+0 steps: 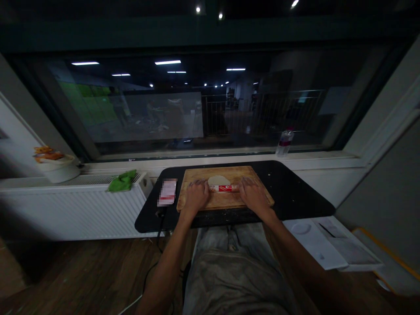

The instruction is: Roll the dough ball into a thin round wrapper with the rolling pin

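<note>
A wooden board [226,202] lies on the black table in front of me. On it rests a flat, pale round of dough [218,180]. Across the near edge of the dough lies a rolling pin [225,188] with a red and white label or wrap round its middle. My left hand [197,193] is closed over its left end, and my right hand [252,192] is closed over its right end. Both ends are hidden under my fingers.
The black table [300,197] has rounded corners. A pixelated pinkish card or packet [167,191] lies left of the board, near a cable [159,232]. A bottle [285,142] stands on the sill. A green cloth [122,181] and a white bowl [59,169] sit on the radiator [75,214].
</note>
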### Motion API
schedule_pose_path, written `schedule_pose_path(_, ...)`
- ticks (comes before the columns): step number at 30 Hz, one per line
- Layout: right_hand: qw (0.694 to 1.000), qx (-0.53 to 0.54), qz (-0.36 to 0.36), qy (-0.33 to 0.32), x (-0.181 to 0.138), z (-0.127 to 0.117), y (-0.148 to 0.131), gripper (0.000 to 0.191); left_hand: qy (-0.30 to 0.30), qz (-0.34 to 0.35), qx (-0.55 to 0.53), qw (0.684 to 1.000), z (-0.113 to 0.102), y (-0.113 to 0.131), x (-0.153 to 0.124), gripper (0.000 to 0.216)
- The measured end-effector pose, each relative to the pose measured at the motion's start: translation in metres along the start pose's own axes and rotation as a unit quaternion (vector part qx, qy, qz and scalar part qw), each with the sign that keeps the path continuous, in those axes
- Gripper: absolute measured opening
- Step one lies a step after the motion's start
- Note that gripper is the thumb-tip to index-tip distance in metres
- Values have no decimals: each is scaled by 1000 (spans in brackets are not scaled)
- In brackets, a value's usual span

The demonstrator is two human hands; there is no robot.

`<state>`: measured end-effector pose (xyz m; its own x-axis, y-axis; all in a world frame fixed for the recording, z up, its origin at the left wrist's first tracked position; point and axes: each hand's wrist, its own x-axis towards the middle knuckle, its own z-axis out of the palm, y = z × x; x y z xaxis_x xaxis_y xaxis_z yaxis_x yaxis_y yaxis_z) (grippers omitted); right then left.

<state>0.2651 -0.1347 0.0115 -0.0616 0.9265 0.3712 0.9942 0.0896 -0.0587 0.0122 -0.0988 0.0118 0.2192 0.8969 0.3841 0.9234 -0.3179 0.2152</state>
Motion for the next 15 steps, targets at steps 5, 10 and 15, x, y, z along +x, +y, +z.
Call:
schedule_pose_path(5, 1000, 4, 3, 16, -5, 2, -1, 59, 1, 10, -3, 1000, 2, -2, 0, 48)
schedule_pose_path(10, 1000, 13, -1, 25, -9, 4, 1, 60, 7, 18, -14, 1000, 7, -5, 1, 48)
schedule_pose_path(15, 1000, -8, -25, 4, -2, 1, 4, 58, -3, 52, 17, 999, 9, -9, 3, 43)
